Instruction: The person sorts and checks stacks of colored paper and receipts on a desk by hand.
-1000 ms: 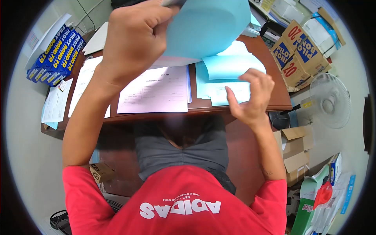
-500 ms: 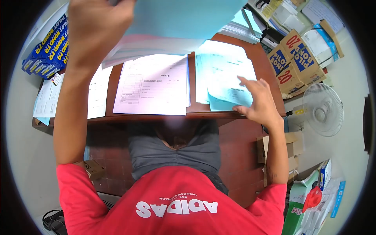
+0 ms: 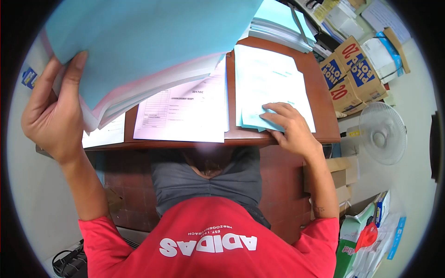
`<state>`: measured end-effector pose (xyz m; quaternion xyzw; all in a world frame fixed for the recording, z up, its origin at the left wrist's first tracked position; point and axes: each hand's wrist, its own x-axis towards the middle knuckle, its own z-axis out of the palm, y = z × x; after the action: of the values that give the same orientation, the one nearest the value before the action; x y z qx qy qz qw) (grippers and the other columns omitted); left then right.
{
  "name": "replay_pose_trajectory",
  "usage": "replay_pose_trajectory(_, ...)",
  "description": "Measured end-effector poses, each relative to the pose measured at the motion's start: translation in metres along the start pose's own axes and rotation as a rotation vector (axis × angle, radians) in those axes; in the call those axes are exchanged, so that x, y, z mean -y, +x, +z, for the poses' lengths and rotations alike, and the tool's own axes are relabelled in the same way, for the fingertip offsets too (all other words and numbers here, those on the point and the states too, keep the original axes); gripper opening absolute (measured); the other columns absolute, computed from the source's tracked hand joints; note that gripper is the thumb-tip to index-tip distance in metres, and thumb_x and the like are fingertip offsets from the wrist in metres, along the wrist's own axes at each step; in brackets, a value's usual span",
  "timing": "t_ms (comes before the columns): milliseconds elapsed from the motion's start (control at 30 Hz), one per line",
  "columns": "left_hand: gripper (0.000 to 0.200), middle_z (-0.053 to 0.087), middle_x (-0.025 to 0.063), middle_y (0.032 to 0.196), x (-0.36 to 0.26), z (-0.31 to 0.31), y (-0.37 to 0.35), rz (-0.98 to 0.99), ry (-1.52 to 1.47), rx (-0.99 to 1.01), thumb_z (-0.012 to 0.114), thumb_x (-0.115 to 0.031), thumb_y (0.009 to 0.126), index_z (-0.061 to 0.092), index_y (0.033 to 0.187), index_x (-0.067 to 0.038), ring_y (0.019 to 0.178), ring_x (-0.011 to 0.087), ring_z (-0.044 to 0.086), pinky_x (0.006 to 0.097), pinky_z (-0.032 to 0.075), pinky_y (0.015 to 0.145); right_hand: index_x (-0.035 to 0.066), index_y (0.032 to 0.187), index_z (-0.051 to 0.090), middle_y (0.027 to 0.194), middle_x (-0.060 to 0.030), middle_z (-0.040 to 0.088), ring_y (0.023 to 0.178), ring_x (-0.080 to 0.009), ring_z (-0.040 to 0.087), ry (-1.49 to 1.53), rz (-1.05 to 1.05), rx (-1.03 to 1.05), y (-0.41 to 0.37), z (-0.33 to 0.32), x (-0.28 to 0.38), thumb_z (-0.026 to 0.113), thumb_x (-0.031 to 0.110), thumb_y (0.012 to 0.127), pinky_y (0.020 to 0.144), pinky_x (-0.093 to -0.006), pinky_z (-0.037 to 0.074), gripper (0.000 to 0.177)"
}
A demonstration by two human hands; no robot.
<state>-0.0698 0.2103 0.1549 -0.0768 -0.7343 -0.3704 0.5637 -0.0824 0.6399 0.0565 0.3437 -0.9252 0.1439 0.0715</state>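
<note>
My left hand (image 3: 60, 109) grips the left edge of a thick sheaf of papers (image 3: 153, 46), with the thumb across its light blue top sheet. Pink and white sheets show along the sheaf's lower edge, which is raised above the desk. On the right, my right hand (image 3: 294, 127) is closed at the lower edge of a pile of light blue sheets (image 3: 266, 78), fingers on top and thumb at the edge. Between the hands lies a pile of pinkish printed receipt forms (image 3: 185, 116), partly covered by the raised sheaf.
The brown desk (image 3: 320, 106) also holds white printed sheets (image 3: 111, 132) at left and a strapped paper stack (image 3: 282, 28) at the back. Cardboard boxes (image 3: 354, 69) and a fan (image 3: 381, 134) stand to the right.
My left hand has moved left and down, and the sheaf has swung left and tilted. My right hand has come down from above onto the light blue sheets, its fingers closing together.
</note>
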Motion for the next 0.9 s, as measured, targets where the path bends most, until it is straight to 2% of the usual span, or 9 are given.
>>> replay_pose_trajectory(167, 0.026, 0.078, 0.0089, 0.094, -0.002, -0.001, -0.004, -0.033, -0.080, -0.017, 0.083, 0.008, 0.082, 0.077, 0.107, 0.007, 0.080, 0.0071, 0.067, 0.0196, 0.053, 0.078, 0.010, 0.123, 0.070, 0.138, -0.0100, 0.063, 0.128, -0.0358, 0.056, -0.036, 0.055, -0.009, 0.007, 0.006, -0.012, 0.074, -0.004, 0.075, 0.105, -0.0456, 0.048, 0.050)
replay_pose_trajectory(300, 0.029, 0.078, 0.0097, 0.097, -0.002, -0.001, -0.006, -0.028, -0.130, 0.007, 0.082, 0.008, 0.083, 0.076, 0.111, 0.006, 0.082, 0.0077, 0.068, 0.0202, 0.053, 0.079, 0.008, 0.126, 0.069, 0.139, -0.0140, 0.063, 0.130, -0.0370, 0.055, -0.057, 0.072, 0.037, 0.011, -0.001, -0.015, 0.077, 0.002, 0.075, 0.108, -0.0454, 0.046, 0.052)
replay_pose_trajectory(400, 0.030, 0.078, 0.0098, 0.098, 0.000, -0.008, -0.005, -0.019, -0.107, 0.033, 0.082, 0.007, 0.083, 0.076, 0.112, 0.006, 0.084, 0.0087, 0.068, 0.0208, 0.053, 0.081, 0.005, 0.140, 0.058, 0.147, -0.0170, 0.057, 0.137, -0.0354, 0.050, 0.101, 0.119, 0.017, 0.014, -0.022, -0.014, 0.085, 0.016, 0.073, 0.114, -0.0471, 0.041, 0.073)
replay_pose_trajectory(500, 0.032, 0.077, 0.0090, 0.100, 0.005, -0.010, -0.005, -0.072, -0.306, 0.074, 0.081, 0.008, 0.083, 0.075, 0.115, 0.007, 0.086, 0.0096, 0.068, 0.0221, 0.054, 0.082, 0.003, 0.158, 0.032, 0.152, -0.0192, 0.048, 0.142, -0.0360, 0.046, 0.607, 0.199, -0.416, 0.036, -0.039, -0.005, 0.090, 0.043, 0.069, 0.114, -0.0511, 0.037, 0.114)
replay_pose_trajectory(567, 0.033, 0.077, 0.0092, 0.103, 0.007, -0.006, -0.004, -0.144, -0.414, 0.141, 0.081, 0.007, 0.084, 0.074, 0.116, 0.007, 0.088, 0.0103, 0.068, 0.0231, 0.054, 0.083, 0.002, 0.158, 0.029, 0.151, -0.0212, 0.048, 0.141, -0.0369, 0.045, 0.702, 0.218, -0.575, 0.061, -0.039, -0.009, 0.088, 0.043, 0.074, 0.115, -0.0477, 0.037, 0.111)
replay_pose_trajectory(667, 0.037, 0.076, 0.0105, 0.108, 0.022, -0.001, 0.001, -0.363, -0.569, 0.283, 0.080, 0.005, 0.084, 0.072, 0.120, 0.006, 0.091, 0.0123, 0.069, 0.0255, 0.055, 0.083, -0.003, 0.151, 0.041, 0.138, -0.0200, 0.059, 0.131, -0.0266, 0.054, 1.201, 0.070, -0.358, 0.096, -0.041, -0.010, 0.084, 0.039, 0.084, 0.113, -0.0393, 0.040, 0.090)
replay_pose_trajectory(800, 0.042, 0.075, 0.0134, 0.110, 0.062, 0.019, -0.008, -0.775, -0.757, 0.440, 0.077, 0.006, 0.084, 0.068, 0.125, 0.007, 0.092, 0.0164, 0.072, 0.0292, 0.060, 0.084, -0.004, 0.120, 0.063, 0.106, -0.0127, 0.075, 0.095, -0.0189, 0.072, 1.456, 0.251, -0.248, 0.121, -0.010, -0.022, 0.082, 0.014, 0.087, 0.087, -0.0312, 0.056, 0.042)
replay_pose_trajectory(833, 0.043, 0.075, 0.0153, 0.111, 0.074, 0.026, -0.013, -0.840, -0.799, 0.472, 0.076, 0.007, 0.085, 0.067, 0.127, 0.006, 0.091, 0.0178, 0.074, 0.0293, 0.062, 0.082, -0.004, 0.120, 0.063, 0.106, -0.0127, 0.075, 0.095, -0.0189, 0.072, 1.462, 0.235, -0.243, 0.128, -0.002, -0.025, 0.082, 0.014, 0.087, 0.087, -0.0312, 0.056, 0.042)
replay_pose_trajectory(900, 0.052, 0.074, 0.0186, 0.114, 0.109, 0.042, -0.027, -1.047, -0.821, 0.532, 0.071, 0.012, 0.085, 0.061, 0.136, 0.005, 0.092, 0.0202, 0.074, 0.0328, 0.063, 0.082, -0.005, 0.116, 0.066, 0.102, -0.0172, 0.074, 0.089, -0.0199, 0.073, 1.296, 0.550, -0.167, 0.140, 0.018, -0.031, 0.082, 0.013, 0.085, 0.082, -0.0326, 0.058, 0.039)
